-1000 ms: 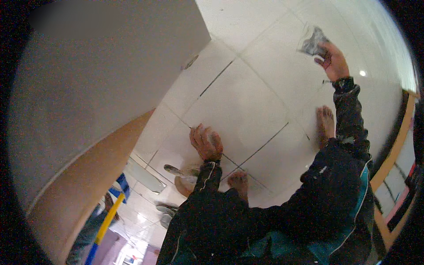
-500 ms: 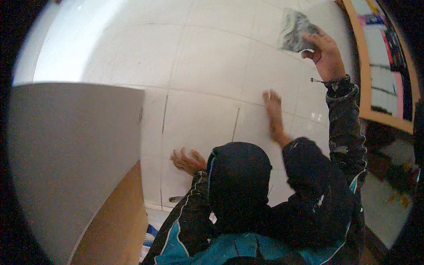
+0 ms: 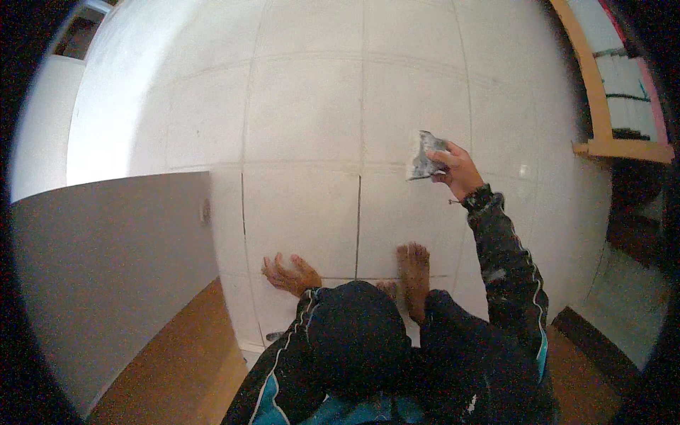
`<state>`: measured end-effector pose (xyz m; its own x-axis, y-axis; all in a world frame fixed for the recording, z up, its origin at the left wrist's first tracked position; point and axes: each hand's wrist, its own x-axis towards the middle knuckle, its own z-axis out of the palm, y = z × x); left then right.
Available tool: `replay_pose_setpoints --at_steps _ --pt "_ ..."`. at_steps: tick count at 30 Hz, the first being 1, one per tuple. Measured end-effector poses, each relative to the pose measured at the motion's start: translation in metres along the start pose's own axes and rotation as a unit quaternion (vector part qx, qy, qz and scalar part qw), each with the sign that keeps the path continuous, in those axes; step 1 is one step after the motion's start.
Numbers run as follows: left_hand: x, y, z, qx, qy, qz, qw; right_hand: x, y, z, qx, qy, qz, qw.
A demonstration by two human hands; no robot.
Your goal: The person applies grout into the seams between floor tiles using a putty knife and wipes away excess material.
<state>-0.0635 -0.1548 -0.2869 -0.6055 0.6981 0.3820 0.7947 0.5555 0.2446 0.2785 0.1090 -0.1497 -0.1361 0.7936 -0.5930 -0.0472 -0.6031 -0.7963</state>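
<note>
A flat grey scraper (image 3: 427, 154), smeared with white paste, is in my right hand (image 3: 460, 172), fingers and thumb closed on its near edge. It is over the white tiled floor (image 3: 304, 120), ahead and to the right; I cannot tell whether its edge touches the tiles. Nearer my body, my left hand (image 3: 292, 275) lies on the tiles with its fingers spread and nothing in it. Between the two hands runs a dark open joint line (image 3: 359, 219), while the farther joints look pale and filled. White smears mark my right sleeve.
A grey panel (image 3: 113, 276) rises on the left beside a brown wooden surface (image 3: 173, 347). At the far right stands a wooden-framed shelf (image 3: 595, 92). My bare foot (image 3: 414, 273) rests on the tiles. A small dark object (image 3: 275, 336) lies by my left forearm.
My right hand has brought the scraper from the far right in toward the middle, nearer my body. The view has shifted too. My left hand stays spread on the floor.
</note>
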Motion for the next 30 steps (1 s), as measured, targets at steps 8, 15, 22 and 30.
replay_pose_setpoints --at_steps 8,15,22,30 --pt "0.002 0.009 -0.002 0.031 -0.026 -0.001 0.999 0.042 -0.006 0.037 -0.349 -0.049 -0.145 0.924" --pt "0.015 -0.009 -0.011 -0.047 -0.053 0.044 0.997 0.088 -0.01 0.109 -0.521 -0.164 -0.35 0.76" --pt "0.014 -0.011 -0.013 -0.04 -0.061 0.028 0.997 0.118 0.008 0.201 -0.592 -0.283 -0.428 0.622" --pt "0.014 -0.007 -0.008 -0.094 -0.091 0.019 0.991 0.167 0.032 0.267 -0.596 -0.309 -0.517 0.531"
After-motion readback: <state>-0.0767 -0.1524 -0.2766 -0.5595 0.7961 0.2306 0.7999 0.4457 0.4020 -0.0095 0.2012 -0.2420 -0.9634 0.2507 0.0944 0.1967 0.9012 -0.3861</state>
